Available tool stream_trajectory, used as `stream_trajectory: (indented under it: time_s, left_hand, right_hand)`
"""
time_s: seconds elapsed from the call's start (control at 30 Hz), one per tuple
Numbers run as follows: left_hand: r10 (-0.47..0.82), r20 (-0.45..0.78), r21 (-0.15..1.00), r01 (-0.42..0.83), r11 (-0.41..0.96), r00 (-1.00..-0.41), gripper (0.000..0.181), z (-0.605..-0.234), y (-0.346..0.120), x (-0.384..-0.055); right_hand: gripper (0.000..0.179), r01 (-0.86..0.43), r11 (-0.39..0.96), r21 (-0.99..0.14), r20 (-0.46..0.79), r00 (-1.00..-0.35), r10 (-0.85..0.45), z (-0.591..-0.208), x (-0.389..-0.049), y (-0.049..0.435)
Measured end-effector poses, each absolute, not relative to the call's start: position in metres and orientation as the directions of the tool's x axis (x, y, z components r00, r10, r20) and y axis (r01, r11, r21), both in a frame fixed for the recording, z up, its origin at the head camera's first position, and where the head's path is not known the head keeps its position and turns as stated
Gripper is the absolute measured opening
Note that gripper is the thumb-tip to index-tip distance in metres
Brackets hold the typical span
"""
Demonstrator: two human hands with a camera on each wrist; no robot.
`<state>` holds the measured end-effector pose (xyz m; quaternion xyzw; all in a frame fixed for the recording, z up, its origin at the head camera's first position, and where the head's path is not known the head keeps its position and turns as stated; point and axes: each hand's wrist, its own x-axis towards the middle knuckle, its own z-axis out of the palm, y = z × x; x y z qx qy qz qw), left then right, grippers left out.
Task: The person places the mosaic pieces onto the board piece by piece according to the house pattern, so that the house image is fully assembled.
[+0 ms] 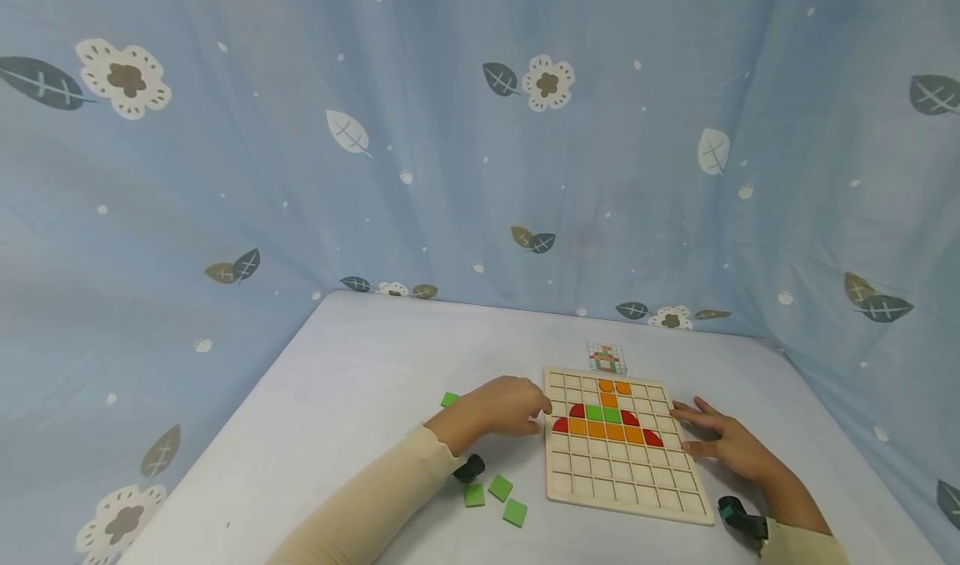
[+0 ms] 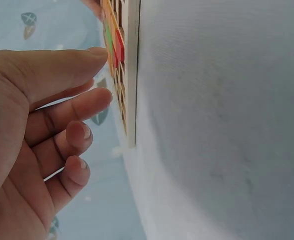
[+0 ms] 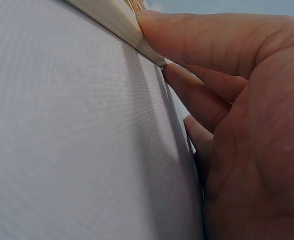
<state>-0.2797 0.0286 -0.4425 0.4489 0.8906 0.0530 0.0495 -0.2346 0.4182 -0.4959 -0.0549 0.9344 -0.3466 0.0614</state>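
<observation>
A wooden grid board [image 1: 622, 473] lies on the table, with red, orange and green pieces set in its cells. My left hand [image 1: 510, 407] hovers at the board's left edge, its fingers loosely bent. In the left wrist view, nothing shows between the thumb [image 2: 62, 70] and fingertips of that hand. At the opposite side, my right hand [image 1: 723, 440] has its fingers fairly straight and touches the board's edge. Its thumb [image 3: 186, 37] meets the board's rim [image 3: 112, 22] in the right wrist view, and a fingertip rests against the side below.
Loose green square tiles [image 1: 500, 487] lie left of the board, near the left sleeve; another green tile [image 1: 449, 399] is partly behind the left forearm. A small pattern card [image 1: 606, 357] lies just beyond the board. A patterned blue curtain [image 1: 450, 132] hangs behind the white table [image 1: 360, 348].
</observation>
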Motion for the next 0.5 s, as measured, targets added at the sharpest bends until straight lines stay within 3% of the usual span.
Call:
stream_trajectory:
  time_s: [0.5]
  left_hand:
    - [0.8, -0.075, 0.132, 0.789, 0.599, -0.595, 0.022, -0.443, 0.009, -0.257]
  right_hand:
    - [0.072, -0.045, 0.767, -0.64, -0.098, -0.985, -0.14, -0.495, -0.235, 0.419]
